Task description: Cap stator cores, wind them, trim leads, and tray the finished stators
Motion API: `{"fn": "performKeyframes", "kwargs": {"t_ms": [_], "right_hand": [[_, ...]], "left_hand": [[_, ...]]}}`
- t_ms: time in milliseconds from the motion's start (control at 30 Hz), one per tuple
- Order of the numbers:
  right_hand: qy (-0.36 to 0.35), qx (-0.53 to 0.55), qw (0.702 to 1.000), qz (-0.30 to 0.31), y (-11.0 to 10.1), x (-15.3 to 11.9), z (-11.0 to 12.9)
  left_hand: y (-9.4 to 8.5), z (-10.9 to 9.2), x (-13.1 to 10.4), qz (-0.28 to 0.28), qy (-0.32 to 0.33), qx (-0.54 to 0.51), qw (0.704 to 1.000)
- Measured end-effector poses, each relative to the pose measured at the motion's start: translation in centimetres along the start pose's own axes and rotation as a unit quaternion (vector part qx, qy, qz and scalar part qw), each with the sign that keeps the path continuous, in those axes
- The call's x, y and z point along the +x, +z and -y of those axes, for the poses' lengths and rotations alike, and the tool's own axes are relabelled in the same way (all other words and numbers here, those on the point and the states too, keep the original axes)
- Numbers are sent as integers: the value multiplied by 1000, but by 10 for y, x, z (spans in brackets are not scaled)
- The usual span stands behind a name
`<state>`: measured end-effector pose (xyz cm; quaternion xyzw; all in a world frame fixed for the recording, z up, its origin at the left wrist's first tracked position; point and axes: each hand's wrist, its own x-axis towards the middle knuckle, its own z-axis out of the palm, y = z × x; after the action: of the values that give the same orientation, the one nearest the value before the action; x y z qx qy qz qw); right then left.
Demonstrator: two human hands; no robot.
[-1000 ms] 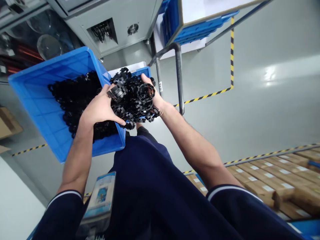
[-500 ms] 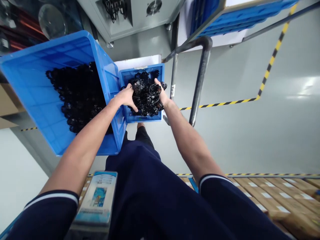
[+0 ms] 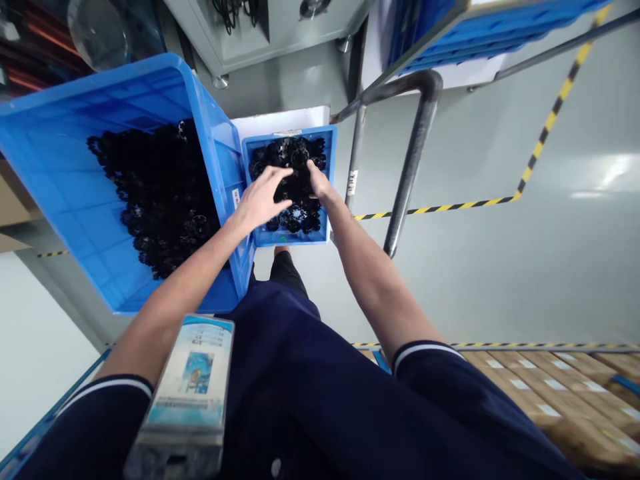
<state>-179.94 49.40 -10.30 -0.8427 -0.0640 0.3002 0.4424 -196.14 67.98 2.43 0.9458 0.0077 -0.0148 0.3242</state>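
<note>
My left hand (image 3: 265, 197) is over the left side of a small blue crate (image 3: 333, 143), its thumb and fingers spread apart with nothing held between them. Opposite it, my right hand (image 3: 319, 180) is at the crate's right side, fingers stretched out and nothing visibly gripped. Below both hands, black ring-shaped plastic parts (image 3: 300, 155) lie loose in the small crate; their exact kind is unclear. To the left stands a larger, deeper blue bin (image 3: 210, 130) holding a big heap of similar black parts (image 3: 160, 193).
A bent metal pipe handle (image 3: 425, 127) rises right of the small crate. Behind are a grey cabinet (image 3: 290, 40) and stacked blue trays (image 3: 480, 40). Brown cartons (image 3: 530, 393) line the near right. A badge (image 3: 195, 380) hangs in front of my torso.
The clump of black parts held between both hands has been let go and now lies spread in the small crate. My hands have opened above it.
</note>
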Motion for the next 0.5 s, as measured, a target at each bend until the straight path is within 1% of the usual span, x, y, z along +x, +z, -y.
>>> {"fn": "performKeyframes", "kwargs": {"t_ms": [33,67,100,133,167,200,233,300,367,400,433,467,500], "right_hand": [[6,-15,1000,-13,1,-7,-3],[7,-32,999,-25,2,-14,-4],[7,-48,998,-36,3,-22,-4],[7,-63,997,-43,4,-30,-3],[7,-75,996,-49,5,-38,-1],[4,-82,995,-55,6,-47,3],[-1,-86,994,-61,6,-58,10],[-20,-80,994,-75,10,-86,28],[-58,-55,993,-86,20,-128,57],[-87,-37,992,-88,31,-153,75],[-128,8,987,-96,45,-178,95],[-162,52,982,-86,62,-202,116],[-187,85,977,-55,84,-221,136]], "left_hand": [[-7,-11,-24,-12,28,-6,1000],[-15,-18,-50,-45,51,-6,998],[-22,-20,-77,-75,47,0,996],[-30,-17,-103,-100,32,10,994],[-39,-8,-128,-127,4,23,992],[-49,6,-151,-153,-36,40,987],[-60,25,-173,-180,-82,59,979],[-88,74,-209,-231,-190,97,949],[-118,127,-238,-256,-297,124,911],[-131,153,-249,-252,-341,129,896],[-143,177,-257,-236,-375,126,888],[-152,199,-262,-208,-395,117,887],[-157,217,-265,-167,-399,104,896]]}}
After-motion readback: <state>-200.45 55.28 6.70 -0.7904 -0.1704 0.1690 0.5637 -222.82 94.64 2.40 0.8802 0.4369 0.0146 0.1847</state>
